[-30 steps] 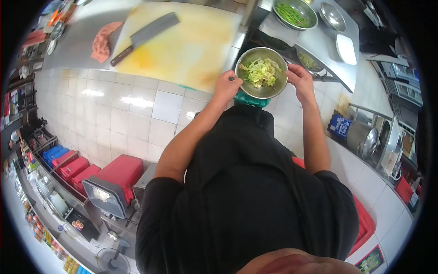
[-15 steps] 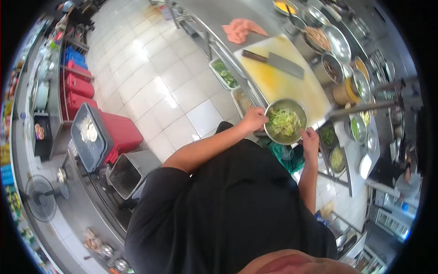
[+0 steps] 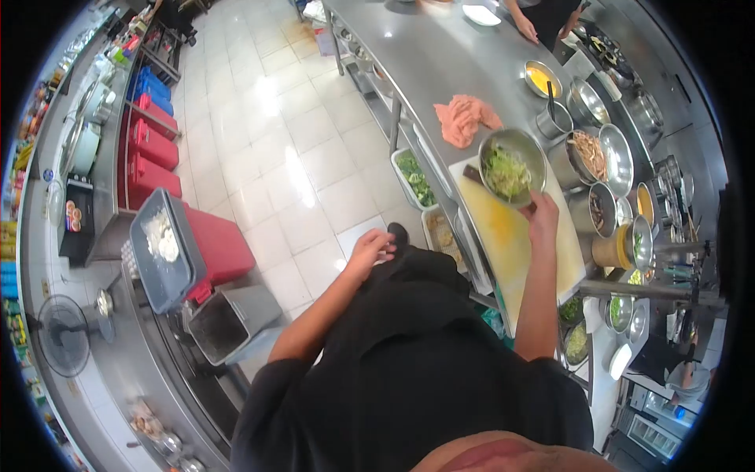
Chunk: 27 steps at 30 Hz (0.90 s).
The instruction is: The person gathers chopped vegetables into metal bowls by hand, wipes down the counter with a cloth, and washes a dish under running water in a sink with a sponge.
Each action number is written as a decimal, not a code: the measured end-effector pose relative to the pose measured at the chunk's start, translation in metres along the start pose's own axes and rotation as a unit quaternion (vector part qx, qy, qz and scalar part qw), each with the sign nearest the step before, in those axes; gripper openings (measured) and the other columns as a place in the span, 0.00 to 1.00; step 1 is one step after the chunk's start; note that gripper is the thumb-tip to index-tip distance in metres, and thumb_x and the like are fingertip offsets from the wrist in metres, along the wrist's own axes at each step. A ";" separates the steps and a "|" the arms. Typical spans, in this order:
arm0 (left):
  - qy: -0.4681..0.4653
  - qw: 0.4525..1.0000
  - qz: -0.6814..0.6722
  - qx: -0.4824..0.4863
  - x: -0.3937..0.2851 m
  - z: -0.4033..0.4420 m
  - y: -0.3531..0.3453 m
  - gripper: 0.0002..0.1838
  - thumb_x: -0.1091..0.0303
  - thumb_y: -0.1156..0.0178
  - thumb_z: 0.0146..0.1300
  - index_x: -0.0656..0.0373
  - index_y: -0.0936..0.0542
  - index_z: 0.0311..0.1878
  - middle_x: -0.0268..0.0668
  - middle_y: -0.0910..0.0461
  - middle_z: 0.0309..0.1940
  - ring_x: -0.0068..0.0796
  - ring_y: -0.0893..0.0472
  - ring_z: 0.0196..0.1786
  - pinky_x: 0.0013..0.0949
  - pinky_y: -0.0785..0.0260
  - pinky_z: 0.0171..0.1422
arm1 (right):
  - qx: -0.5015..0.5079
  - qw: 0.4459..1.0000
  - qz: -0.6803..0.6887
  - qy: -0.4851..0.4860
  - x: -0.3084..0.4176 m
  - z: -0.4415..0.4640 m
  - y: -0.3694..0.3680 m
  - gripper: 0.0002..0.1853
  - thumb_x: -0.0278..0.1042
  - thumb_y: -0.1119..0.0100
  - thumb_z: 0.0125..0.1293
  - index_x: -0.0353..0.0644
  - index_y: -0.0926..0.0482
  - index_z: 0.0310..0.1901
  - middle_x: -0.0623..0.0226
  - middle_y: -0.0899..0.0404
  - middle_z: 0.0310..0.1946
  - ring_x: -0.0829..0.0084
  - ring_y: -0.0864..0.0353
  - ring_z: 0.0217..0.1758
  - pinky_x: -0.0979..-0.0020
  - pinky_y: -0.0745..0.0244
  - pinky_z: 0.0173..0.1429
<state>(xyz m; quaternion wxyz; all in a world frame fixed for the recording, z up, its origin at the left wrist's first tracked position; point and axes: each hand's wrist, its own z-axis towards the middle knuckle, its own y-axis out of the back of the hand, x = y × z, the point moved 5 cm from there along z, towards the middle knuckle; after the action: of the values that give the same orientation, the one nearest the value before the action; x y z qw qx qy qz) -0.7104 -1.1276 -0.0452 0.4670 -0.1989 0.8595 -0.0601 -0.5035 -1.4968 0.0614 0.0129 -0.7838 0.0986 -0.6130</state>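
My right hand point(image 3: 542, 215) grips the near rim of a metal bowl point(image 3: 532, 145), fingers and thumb closed on its edge. Shredded pale green vegetable point(image 3: 507, 172), perhaps lettuce or cabbage, lies in the bowl. The bowl is held over the far end of a yellow-stained white cutting board point(image 3: 543, 259). Beneath it the cleaver point(image 3: 473, 173) is mostly hidden, with part of its dark handle showing. Away from the board, over the floor in front of my body, my left hand point(image 3: 372, 250) hangs with loosely bent fingers and holds nothing.
A pink cloth point(image 3: 465, 119) lies on the steel counter point(image 3: 409, 59) beyond the board. Along the right stand metal bowls and pots of ingredients, including a yellow one point(image 3: 543, 79). Another person's hand point(image 3: 528, 30) rests near the far counter. Red bins point(image 3: 216, 240) stand left.
My left hand has let go of the bowl and moved left and down. My right hand has carried the bowl forward over the board, covering the cleaver. The view has shifted.
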 end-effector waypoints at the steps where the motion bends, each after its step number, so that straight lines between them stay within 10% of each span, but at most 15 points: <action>1: 0.007 1.000 0.006 -0.025 -0.004 0.007 0.020 0.12 0.62 0.44 0.67 0.62 0.23 0.43 0.40 0.20 0.44 0.34 0.18 0.43 0.36 0.21 0.43 | 0.001 1.000 0.025 0.008 -0.005 0.038 -0.011 0.05 0.30 0.43 0.64 0.38 0.24 0.36 0.69 0.26 0.28 0.77 0.24 0.29 0.69 0.20 0.34; 10: 0.074 0.944 0.173 -0.269 -0.004 0.040 0.202 0.10 0.65 0.40 0.58 0.62 0.23 0.36 0.36 0.24 0.25 0.26 0.23 0.26 0.30 0.28 0.26 | -0.114 0.956 0.239 -0.127 -0.016 0.311 -0.137 0.12 0.26 0.42 0.60 0.28 0.28 0.43 0.55 0.24 0.36 0.62 0.21 0.32 0.64 0.16 0.40; 17: 0.084 0.895 0.068 -0.433 0.005 -0.002 0.282 0.11 0.65 0.42 0.60 0.63 0.23 0.39 0.38 0.23 0.27 0.29 0.21 0.28 0.32 0.26 0.26 | -0.173 0.954 0.239 -0.049 -0.014 0.439 -0.175 0.17 0.31 0.40 0.62 0.30 0.30 0.48 0.54 0.26 0.43 0.60 0.22 0.42 0.60 0.18 0.45; 23: 0.185 0.898 0.147 -0.370 -0.004 -0.007 0.282 0.10 0.65 0.43 0.59 0.62 0.23 0.37 0.38 0.23 0.27 0.29 0.22 0.27 0.32 0.29 0.24 | -0.120 0.983 -0.119 0.079 -0.034 0.445 -0.198 0.22 0.42 0.40 0.65 0.31 0.26 0.52 0.55 0.23 0.49 0.63 0.22 0.50 0.66 0.26 0.54; 27: 0.103 0.930 0.226 -0.269 0.009 0.049 0.362 0.09 0.65 0.44 0.58 0.61 0.23 0.34 0.38 0.24 0.25 0.29 0.25 0.24 0.33 0.34 0.21 | -0.205 0.865 -0.419 0.186 -0.025 0.332 -0.243 0.25 0.49 0.43 0.65 0.33 0.22 0.52 0.55 0.19 0.47 0.60 0.27 0.60 0.66 0.34 0.64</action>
<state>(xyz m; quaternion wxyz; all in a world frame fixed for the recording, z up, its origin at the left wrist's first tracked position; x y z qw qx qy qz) -0.7778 -0.7962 -0.1843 0.3061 -0.1107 0.9089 0.2607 -0.1555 -1.2882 -0.0111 -0.4247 -0.6076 -0.1148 -0.6612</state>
